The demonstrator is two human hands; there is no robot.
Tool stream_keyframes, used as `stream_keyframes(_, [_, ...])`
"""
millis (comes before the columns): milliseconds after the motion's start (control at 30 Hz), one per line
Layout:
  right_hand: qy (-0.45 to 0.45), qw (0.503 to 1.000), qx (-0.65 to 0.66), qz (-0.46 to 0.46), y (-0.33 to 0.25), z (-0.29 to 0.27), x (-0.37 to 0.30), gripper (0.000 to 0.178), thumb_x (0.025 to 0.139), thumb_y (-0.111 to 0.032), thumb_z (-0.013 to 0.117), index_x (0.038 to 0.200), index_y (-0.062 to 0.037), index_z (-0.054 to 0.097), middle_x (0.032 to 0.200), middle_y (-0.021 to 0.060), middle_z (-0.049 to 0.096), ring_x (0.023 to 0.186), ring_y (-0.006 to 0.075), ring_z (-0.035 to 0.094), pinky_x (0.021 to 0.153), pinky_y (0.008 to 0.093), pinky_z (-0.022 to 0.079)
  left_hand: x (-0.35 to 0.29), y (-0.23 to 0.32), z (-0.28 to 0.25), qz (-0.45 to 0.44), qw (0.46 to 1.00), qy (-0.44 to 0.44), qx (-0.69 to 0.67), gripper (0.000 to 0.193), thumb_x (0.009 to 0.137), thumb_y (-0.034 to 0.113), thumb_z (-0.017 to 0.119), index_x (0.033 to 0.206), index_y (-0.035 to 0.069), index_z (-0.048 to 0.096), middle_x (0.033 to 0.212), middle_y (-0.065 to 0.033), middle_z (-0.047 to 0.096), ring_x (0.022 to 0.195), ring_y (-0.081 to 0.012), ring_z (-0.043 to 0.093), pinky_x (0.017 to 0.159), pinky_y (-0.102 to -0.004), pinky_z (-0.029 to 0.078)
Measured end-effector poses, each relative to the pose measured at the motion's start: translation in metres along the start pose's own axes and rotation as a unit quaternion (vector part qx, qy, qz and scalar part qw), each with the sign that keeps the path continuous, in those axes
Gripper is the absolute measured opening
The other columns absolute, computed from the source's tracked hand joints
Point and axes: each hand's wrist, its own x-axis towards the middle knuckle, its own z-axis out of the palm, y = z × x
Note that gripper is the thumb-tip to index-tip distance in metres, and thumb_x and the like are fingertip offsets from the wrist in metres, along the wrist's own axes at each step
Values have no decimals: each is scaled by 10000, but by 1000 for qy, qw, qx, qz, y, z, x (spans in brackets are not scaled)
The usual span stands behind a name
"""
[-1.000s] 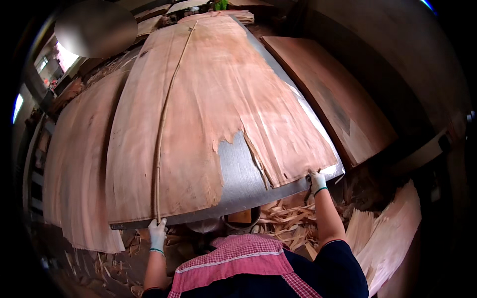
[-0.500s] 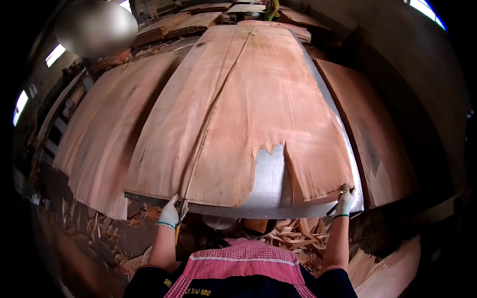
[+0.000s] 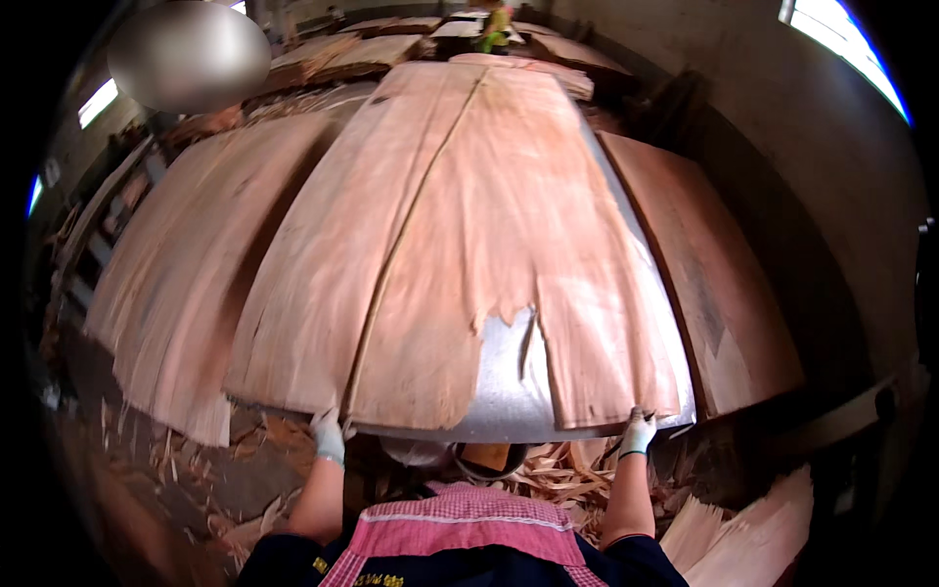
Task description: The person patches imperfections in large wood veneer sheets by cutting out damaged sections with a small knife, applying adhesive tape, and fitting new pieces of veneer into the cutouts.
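A large reddish wood veneer sheet (image 3: 430, 245) covers most of a metal-topped table (image 3: 509, 401). A long thin stick-like line (image 3: 391, 256) runs down its length on the left side. Bare metal shows through a ragged gap at the sheet's near edge. My gloved left hand (image 3: 329, 436) is closed on that edge, beside the near end of the line. Farther right, my gloved right hand (image 3: 639, 431) pinches the edge of the strip right of the gap. A thin dark piece beside this hand is too small to name.
More veneer lies at the left (image 3: 205, 264) and right (image 3: 704, 274). Wood scraps (image 3: 558, 474) and a dark round container (image 3: 492, 460) are below the table's near edge. Farther off are more veneer stacks (image 3: 372, 51) and a person in bright clothing (image 3: 497, 29).
The veneer's near edge has come slightly closer to me, nearer the table's front edge. My right hand has moved left from the sheet's corner. The view has shifted a little.
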Motion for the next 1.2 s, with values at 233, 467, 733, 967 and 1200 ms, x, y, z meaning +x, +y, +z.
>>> stream_keyframes(233, [79,991,-56,-93,-13,-42,-74,312,900,-39,628,1195,32,556,866,23,614,717,118,549,638,262,456,-30,-28,-39,50,997,-36,48,190,931,158,549,1109,92,562,1036,-68,566,670,-235,604,383,-343,535])
stream_keyframes(467, [24,997,-79,-9,-17,3,-23,269,814,-20,644,1059,36,550,810,39,589,664,139,516,598,275,446,-12,1,-8,46,998,-6,30,211,942,188,544,1101,49,546,1049,-110,545,707,-265,610,449,-372,562])
stream_keyframes(733, [168,916,-359,60,-9,-1,37,578,752,-244,707,1263,-15,564,1137,196,648,1019,311,626,894,380,484,4,-9,15,-63,997,-54,4,179,947,260,564,1016,98,597,733,-70,631,587,-201,608,477,-367,541])
stream_keyframes(967, [197,910,-339,136,-49,4,27,445,754,-216,695,1150,-35,605,1016,140,672,933,269,644,833,352,497,2,-19,21,-43,991,-112,68,258,960,312,537,863,83,605,688,-45,608,559,-180,576,500,-305,514])
stream_keyframes(1200, [166,900,-399,55,-13,-9,38,444,812,-306,649,1131,1,620,1130,195,659,1017,331,634,873,392,498,-3,-4,17,-43,997,-59,39,250,942,295,551,933,52,611,698,-94,617,517,-214,586,434,-338,512])
